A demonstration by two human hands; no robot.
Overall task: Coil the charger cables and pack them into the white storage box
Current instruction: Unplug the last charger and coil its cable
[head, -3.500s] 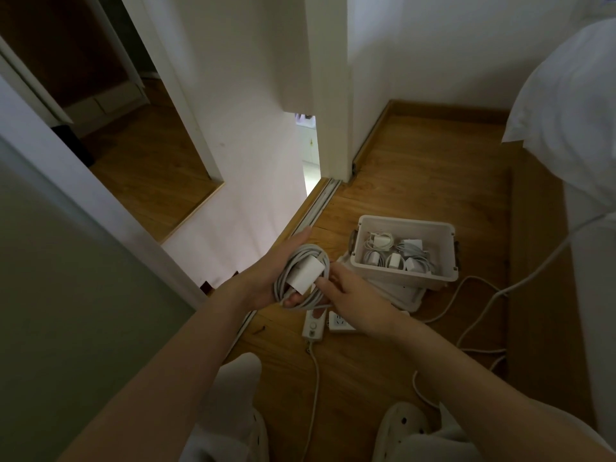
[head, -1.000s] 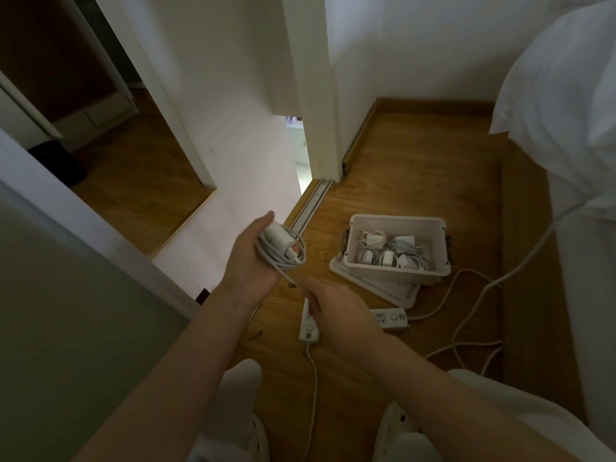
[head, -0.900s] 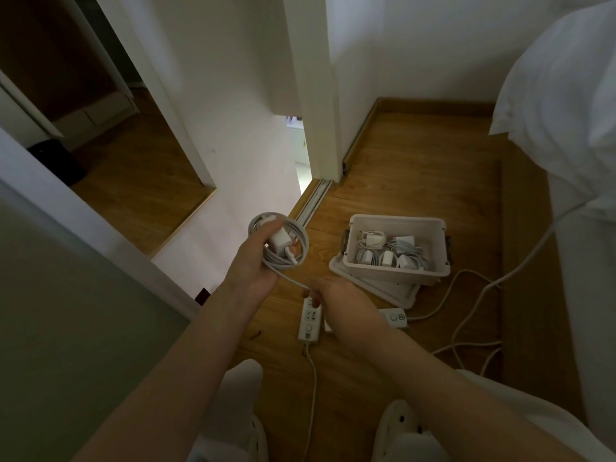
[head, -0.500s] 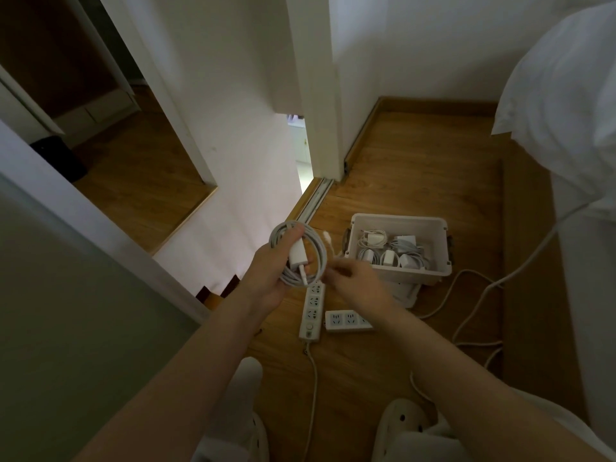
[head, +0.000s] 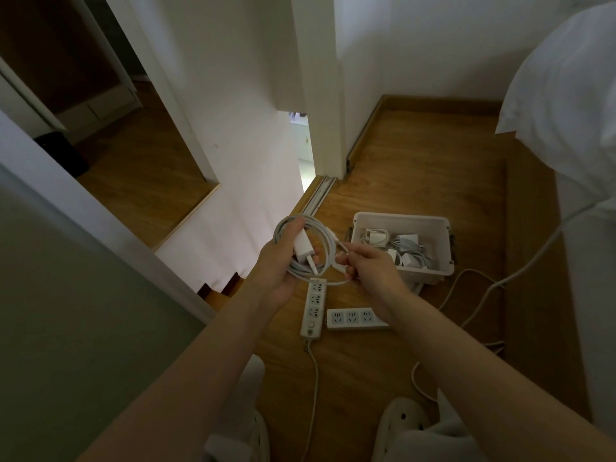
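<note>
My left hand (head: 276, 268) grips a white charger cable (head: 321, 236) wound into a round coil, with its white plug brick (head: 302, 246) pressed against the loops. My right hand (head: 370, 270) pinches the cable's loose end with its connector (head: 341, 248) at the right side of the coil. The white storage box (head: 443, 228) stands open on the wooden floor just right of my hands, holding several coiled white chargers (head: 405, 248). Its lid lies under it, mostly hidden.
Two white power strips (head: 313, 306) (head: 353, 318) lie on the floor below my hands, with cords trailing toward me and to the right. A white cable (head: 530, 261) runs up to the bed at right. A sliding-door track and wall stand at left. My slippers show at the bottom.
The coil has been turned and lowered in my left hand. My right hand rose from the power strips and now pinches the cable's free end beside the coil.
</note>
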